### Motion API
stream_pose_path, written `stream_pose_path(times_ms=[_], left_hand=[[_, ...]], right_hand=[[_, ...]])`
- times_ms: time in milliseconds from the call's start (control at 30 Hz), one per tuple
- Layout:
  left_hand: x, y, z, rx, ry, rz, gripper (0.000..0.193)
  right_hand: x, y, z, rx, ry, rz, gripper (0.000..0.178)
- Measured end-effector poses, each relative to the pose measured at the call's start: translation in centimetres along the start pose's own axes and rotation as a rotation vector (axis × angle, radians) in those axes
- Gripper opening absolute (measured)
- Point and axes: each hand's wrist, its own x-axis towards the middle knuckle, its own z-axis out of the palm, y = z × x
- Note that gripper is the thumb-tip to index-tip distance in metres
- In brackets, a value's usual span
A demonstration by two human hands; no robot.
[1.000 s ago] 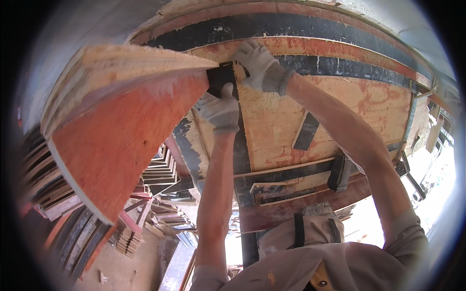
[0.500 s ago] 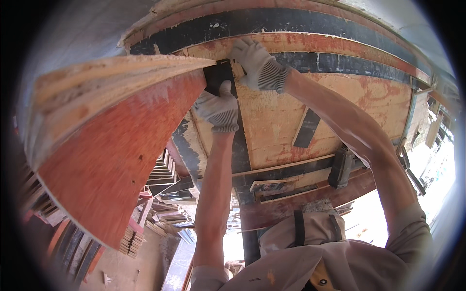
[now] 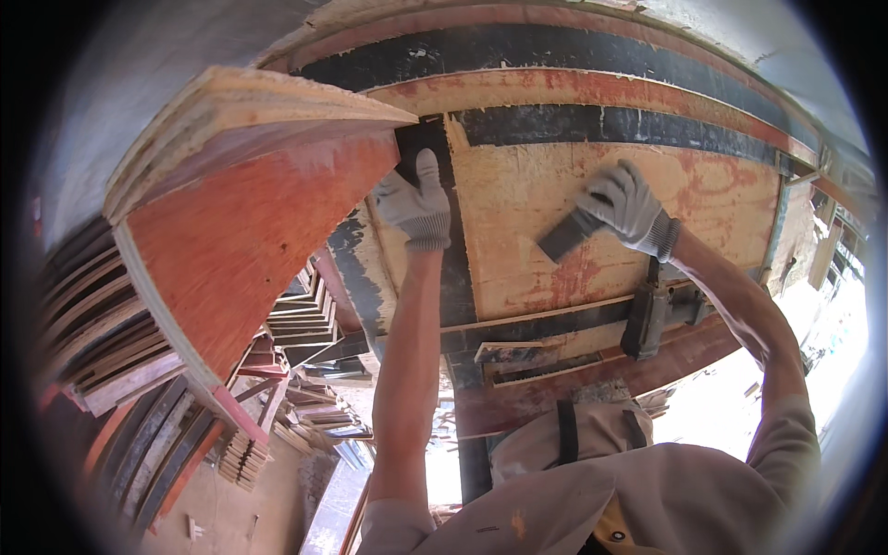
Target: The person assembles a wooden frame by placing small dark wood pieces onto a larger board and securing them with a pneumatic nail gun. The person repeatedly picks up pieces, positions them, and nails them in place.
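Holding a dark rectangular piece [image 3: 567, 236]: the gloved right hand [image 3: 626, 205].

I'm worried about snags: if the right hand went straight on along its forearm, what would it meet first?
Probably the long black strip up and to the left, across the tan board. How high the right hand is looks unclear, so it might touch the board sooner.
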Motion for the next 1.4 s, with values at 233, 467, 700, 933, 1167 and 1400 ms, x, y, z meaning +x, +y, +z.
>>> stream_pose_path(times_ms=[233,467,700,933,1167,1400], left_hand=[[0.8,0.3,-1.1,-0.242,-0.087,-0.010,0.075],[0.3,-0.4,-1.0,-0.078,-0.051,0.040,0.081],[0.5,-0.8,-1.1,-0.151,-0.070,0.123,0.104],[0.5,-0.5,-1.0,-0.147,-0.221,-0.077,0.117],[0.2,-1.1,-0.1,-0.177,-0.202,-0.133,0.109],[1.3,0.5,0.1,-0.028,-0.082,0.029,0.091]], right_hand=[[13.9,-2.1,-4.0,-0.149,0.029,0.181,0.061],[14.4,1.2,-8.4,-0.067,-0.036,0.713,0.054],[15.8,-4.4,-1.5,-0.108,0.187,0.292,0.054],[19.0,-4.7,-0.1,0.014,0.066,0.389,0.053],[19.7,-4.1,0.4,-0.018,0.042,0.346,0.050],[17.6,-3.9,-1.9,0.033,0.209,0.300,0.046]])
